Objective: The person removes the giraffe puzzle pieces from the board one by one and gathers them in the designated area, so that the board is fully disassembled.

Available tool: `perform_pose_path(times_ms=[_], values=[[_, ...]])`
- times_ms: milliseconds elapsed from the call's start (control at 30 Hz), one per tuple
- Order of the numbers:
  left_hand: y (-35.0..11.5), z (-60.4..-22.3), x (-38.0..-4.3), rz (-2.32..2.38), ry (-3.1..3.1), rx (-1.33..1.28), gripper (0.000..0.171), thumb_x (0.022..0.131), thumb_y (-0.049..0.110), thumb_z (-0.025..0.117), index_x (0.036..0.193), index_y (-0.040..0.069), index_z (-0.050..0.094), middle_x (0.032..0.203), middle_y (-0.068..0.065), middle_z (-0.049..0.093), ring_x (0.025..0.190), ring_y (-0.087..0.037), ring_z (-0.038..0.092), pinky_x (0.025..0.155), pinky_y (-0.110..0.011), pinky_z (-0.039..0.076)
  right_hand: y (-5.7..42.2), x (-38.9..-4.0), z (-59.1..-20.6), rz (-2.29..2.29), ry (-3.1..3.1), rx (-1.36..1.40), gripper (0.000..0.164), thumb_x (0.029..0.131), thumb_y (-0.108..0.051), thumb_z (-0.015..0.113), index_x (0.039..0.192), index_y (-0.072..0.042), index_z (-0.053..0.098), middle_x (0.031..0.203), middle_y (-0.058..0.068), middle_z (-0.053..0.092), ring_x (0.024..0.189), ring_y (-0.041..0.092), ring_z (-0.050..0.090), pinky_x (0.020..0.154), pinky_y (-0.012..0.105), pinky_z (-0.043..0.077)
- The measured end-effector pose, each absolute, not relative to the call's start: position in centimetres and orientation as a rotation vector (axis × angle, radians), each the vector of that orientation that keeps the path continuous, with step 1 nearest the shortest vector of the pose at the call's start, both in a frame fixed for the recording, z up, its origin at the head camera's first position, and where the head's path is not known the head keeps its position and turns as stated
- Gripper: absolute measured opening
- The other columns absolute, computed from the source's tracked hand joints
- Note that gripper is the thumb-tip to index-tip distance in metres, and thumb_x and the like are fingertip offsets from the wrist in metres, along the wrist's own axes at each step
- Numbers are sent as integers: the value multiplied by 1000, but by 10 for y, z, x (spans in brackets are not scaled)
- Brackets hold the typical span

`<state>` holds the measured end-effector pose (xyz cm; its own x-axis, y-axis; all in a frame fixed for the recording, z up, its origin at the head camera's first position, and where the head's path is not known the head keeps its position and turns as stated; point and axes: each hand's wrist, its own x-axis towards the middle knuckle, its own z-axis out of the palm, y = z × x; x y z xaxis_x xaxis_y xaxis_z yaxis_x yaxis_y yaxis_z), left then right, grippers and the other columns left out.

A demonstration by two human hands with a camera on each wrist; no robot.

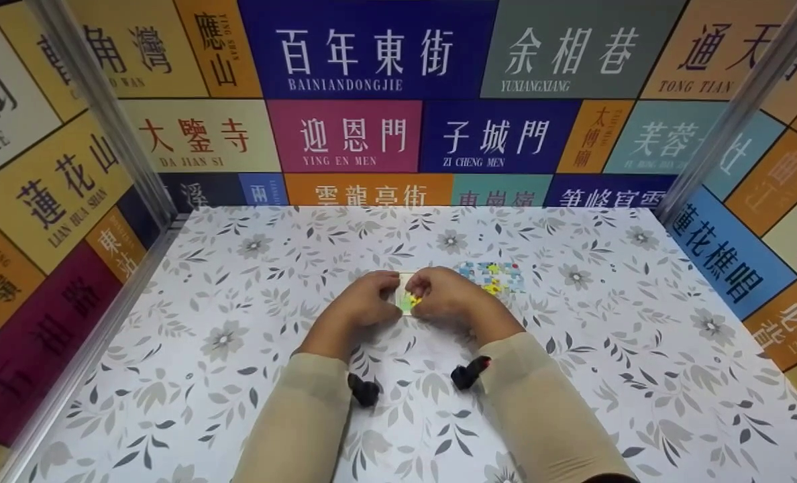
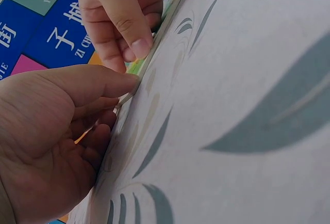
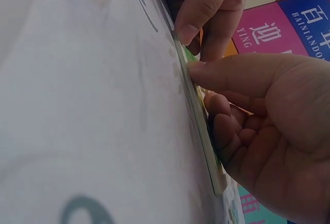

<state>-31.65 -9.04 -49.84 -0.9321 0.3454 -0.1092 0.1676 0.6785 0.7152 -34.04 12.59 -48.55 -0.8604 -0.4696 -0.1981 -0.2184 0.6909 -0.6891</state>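
A small, thin jigsaw puzzle board (image 1: 404, 309) with a pale frame and green and yellow artwork lies flat between the two hands. My left hand (image 1: 373, 295) holds its left side, thumb at the near edge and fingers toward the far edge. Over the board's right part, my right hand (image 1: 449, 295) curls its fingers, thumb and fingertips around a yellow jigsaw piece (image 1: 414, 300). In the right wrist view the right thumb (image 3: 206, 72) rests right at the board's edge (image 3: 203, 136). The right hand hides much of the board in the head view.
Several loose blue and yellow jigsaw pieces (image 1: 509, 272) lie just beyond the right hand. A white tablecloth (image 1: 237, 402) with grey flowers and leaves covers the table. Panels with colourful street-name signs (image 1: 345, 137) stand behind and at both sides.
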Motion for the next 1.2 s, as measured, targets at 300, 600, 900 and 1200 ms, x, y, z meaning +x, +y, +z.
perform_pose_path(times_ms=[300,600,900,1200], values=[[-90,-498,-317,1088,2657,418,70,88,18,78,154,9,58,169,-2,47,160,-27,39,133,-44,32,124,-341,-483,-935,2562,-552,39,83,-11,85,121,-13,74,105,3,70,96,18,64,89,37,55],[-89,-498,-317,1091,2660,399,70,87,18,80,153,8,59,168,-1,49,160,-26,39,133,-42,31,127,-340,-477,-909,2587,-498,39,84,-16,87,121,-16,78,106,0,74,96,17,67,90,38,57],[-89,-499,-318,1062,2670,425,69,89,19,79,154,8,59,168,-2,48,160,-27,40,133,-44,31,158,-343,-466,-976,2543,-576,40,89,-23,84,128,-22,78,121,2,77,110,20,73,90,37,61],[-88,-500,-318,1092,2667,380,68,87,16,80,152,9,61,167,1,49,160,-25,40,134,-41,29,204,-347,-466,-1081,2565,-500,47,87,-21,87,132,-17,76,124,8,76,116,26,74,93,38,63]])
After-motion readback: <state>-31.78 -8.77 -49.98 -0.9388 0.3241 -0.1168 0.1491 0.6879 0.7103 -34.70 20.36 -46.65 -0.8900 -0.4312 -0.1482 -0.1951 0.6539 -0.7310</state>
